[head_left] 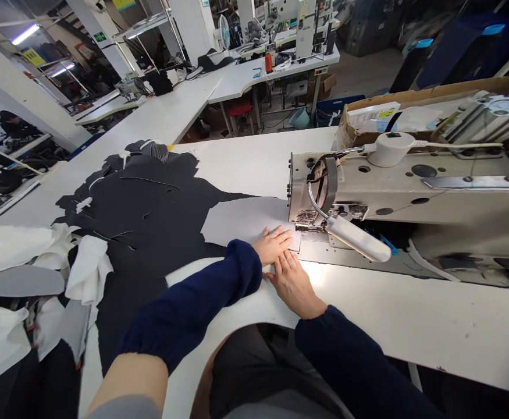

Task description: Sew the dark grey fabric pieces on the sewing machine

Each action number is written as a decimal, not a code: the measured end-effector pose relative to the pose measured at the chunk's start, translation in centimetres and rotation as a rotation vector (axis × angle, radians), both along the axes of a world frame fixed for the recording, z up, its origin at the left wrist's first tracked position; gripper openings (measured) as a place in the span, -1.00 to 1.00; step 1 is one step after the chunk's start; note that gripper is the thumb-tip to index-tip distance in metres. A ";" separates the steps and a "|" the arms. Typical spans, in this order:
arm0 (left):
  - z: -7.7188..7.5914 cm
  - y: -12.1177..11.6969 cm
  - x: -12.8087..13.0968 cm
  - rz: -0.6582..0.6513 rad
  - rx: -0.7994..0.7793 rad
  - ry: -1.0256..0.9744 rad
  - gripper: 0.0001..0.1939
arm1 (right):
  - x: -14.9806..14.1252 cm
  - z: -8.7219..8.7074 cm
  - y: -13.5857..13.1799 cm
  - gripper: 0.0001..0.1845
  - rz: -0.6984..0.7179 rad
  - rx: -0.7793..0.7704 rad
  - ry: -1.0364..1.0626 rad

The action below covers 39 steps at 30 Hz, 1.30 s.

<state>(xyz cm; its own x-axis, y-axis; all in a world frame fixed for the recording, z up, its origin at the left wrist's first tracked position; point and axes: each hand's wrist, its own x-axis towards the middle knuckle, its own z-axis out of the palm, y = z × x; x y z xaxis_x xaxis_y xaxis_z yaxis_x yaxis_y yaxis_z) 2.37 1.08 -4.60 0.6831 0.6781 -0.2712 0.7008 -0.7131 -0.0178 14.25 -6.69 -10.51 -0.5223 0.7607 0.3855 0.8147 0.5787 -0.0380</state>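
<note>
Dark cloth (pixel 149 203) spreads left of the fingers, bordering gray cloth (pixel 241 221), which runs under the left hand (pixel 274 245): palm down, fingers slightly apart. Right hand (pixel 295 288) just beside, fingers nearly together, flat, no pinch visible. Advised: light, even pressure, fingertips short of the sewing machine (pixel 376 192), which limits rightward travel; white table (pixel 394 308) gives room bodyward of the right fingers.

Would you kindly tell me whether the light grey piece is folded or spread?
Spread: the light grey piece lies flat, its broad outline showing.
</note>
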 end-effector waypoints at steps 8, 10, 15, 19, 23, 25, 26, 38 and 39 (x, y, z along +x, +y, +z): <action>0.4 1.1 1.2 0.083 0.019 0.029 -0.53 | 0.5 0.5 2.1 -0.60 -0.004 0.003 0.011; 0.6 1.5 1.5 0.101 0.018 0.018 -0.54 | 0.6 0.5 2.7 -0.60 -0.001 -0.002 0.025; 0.5 2.9 2.2 0.191 -0.010 -0.016 -0.54 | 0.9 0.6 4.4 -0.60 -0.012 0.016 0.045; -0.1 3.8 2.5 0.244 -0.020 -0.027 -0.55 | 1.2 0.8 4.8 -0.59 -0.025 0.048 0.039; -0.2 4.1 2.4 0.262 -0.024 -0.028 -0.54 | 2.5 1.1 2.6 -0.59 -0.034 0.043 0.048; -0.2 4.1 2.4 0.259 -0.013 -0.036 -0.54 | 3.6 1.2 0.7 -0.61 -0.040 0.018 0.057; -0.2 4.0 2.3 0.253 -0.001 -0.043 -0.54 | 4.2 1.2 -0.2 -0.61 -0.045 0.006 0.059; -0.7 3.5 1.2 0.424 -0.048 -0.206 -0.49 | 6.1 -0.1 -2.3 -0.59 -0.027 0.020 0.043; -0.7 3.5 0.7 0.489 -0.067 -0.222 -0.50 | 6.2 -0.1 -2.2 -0.59 -0.021 0.028 0.042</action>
<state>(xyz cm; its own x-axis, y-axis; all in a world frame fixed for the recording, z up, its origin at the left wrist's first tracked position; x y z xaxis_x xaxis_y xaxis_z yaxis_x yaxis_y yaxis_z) 3.12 4.63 -5.28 0.3379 0.9175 -0.2099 0.9331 -0.2974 0.2024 20.46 -8.86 -10.62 -0.4892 0.7600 0.4278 0.8246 0.5628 -0.0568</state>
